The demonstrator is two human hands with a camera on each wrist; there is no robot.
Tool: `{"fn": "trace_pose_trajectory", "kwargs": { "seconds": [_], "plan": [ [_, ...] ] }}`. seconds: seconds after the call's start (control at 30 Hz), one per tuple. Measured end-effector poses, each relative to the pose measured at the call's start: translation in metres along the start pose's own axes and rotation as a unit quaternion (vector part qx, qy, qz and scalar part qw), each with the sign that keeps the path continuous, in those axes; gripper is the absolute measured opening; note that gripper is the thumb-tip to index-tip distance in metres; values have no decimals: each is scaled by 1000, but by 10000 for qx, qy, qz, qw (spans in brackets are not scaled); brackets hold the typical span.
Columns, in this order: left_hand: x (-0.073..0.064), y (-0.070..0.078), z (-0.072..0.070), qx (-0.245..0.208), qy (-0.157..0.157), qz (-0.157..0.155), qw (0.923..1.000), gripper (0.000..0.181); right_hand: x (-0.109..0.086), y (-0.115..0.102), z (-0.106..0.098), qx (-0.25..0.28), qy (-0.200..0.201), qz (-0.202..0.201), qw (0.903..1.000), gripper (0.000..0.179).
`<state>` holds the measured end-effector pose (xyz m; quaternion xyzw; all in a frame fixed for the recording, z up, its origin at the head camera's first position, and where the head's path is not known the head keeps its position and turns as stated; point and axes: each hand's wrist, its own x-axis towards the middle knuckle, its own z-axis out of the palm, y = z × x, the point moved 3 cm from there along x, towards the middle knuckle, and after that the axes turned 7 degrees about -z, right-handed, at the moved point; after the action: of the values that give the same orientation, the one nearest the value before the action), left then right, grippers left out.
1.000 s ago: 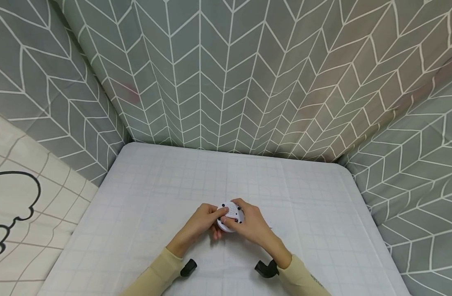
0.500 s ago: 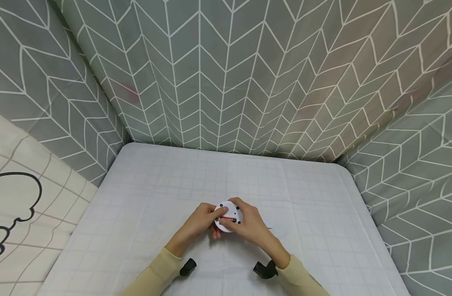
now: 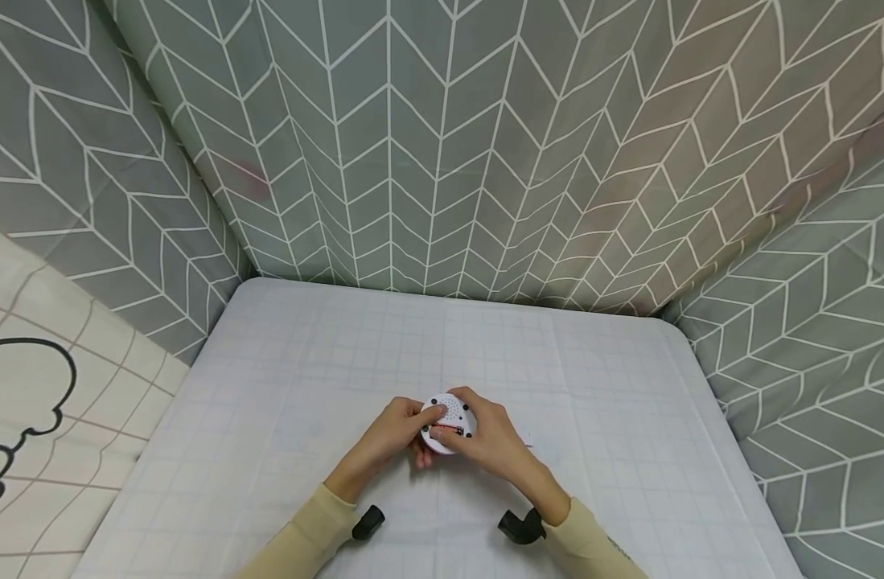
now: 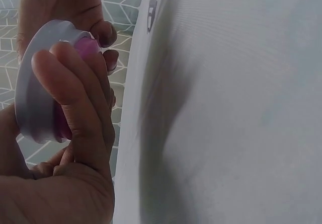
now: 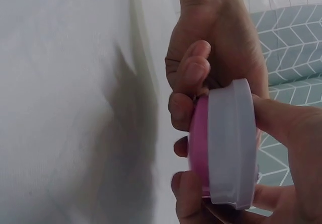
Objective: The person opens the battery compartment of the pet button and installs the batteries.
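Both hands hold a round white device (image 3: 452, 408) above the table, its flat back facing up. Speaker holes, small dark dots and a rectangular recess showing red and black mark that back. Its other side is a domed pink part (image 5: 199, 143), seen in both wrist views. My left hand (image 3: 394, 432) grips the left edge, thumb on the back and fingers underneath. From the right, my right hand (image 3: 491, 435) grips the rim, its thumb pressing at the recess, which it partly covers. In the left wrist view, fingers (image 4: 83, 98) spread across the pink side.
A white table (image 3: 326, 346) with a faint grid lies beneath the hands. A small slim metallic-looking item (image 4: 151, 15) lies on it, beyond the right hand. Black curved mounts (image 3: 521, 527) sit at both wrists. Grey patterned curtains (image 3: 427, 161) surround the table's back and sides.
Over the last second the device has shifted very slightly left, and a little more of the red in its recess shows. Both hands keep the same grip.
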<state>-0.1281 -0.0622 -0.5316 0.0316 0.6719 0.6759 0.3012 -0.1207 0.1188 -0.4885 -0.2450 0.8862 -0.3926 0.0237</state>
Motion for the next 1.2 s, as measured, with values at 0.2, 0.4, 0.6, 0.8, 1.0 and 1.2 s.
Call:
{"fn": "trace_pose_trajectory", "kwargs": {
  "seconds": [0.2, 0.4, 0.6, 0.8, 1.0, 1.2],
  "plan": [
    [0, -3, 1, 10, 24, -77, 10000, 44, -3, 0, -3, -56, -100, -53, 9999, 53],
    [-1, -5, 1, -8, 79, -145, 9999, 45, -11, 5, -12, 75, -147, 146, 9998, 47],
    [-2, -4, -1, -48, 148, -177, 9997, 47, -21, 18, -27, 95, -34, 247, 9996, 37],
    [-1, -4, -3, -74, 185, -230, 9995, 46, -34, 34, -40, -434, 152, 226, 9987, 38],
    [-1, -4, -2, -92, 167, -260, 9995, 46, -46, 52, -45, -1270, 195, 99, 9917, 35],
    [-2, -2, -2, -98, 166, -311, 9993, 47, -52, 64, -52, -1684, 328, -280, 9848, 33]
  ]
}}
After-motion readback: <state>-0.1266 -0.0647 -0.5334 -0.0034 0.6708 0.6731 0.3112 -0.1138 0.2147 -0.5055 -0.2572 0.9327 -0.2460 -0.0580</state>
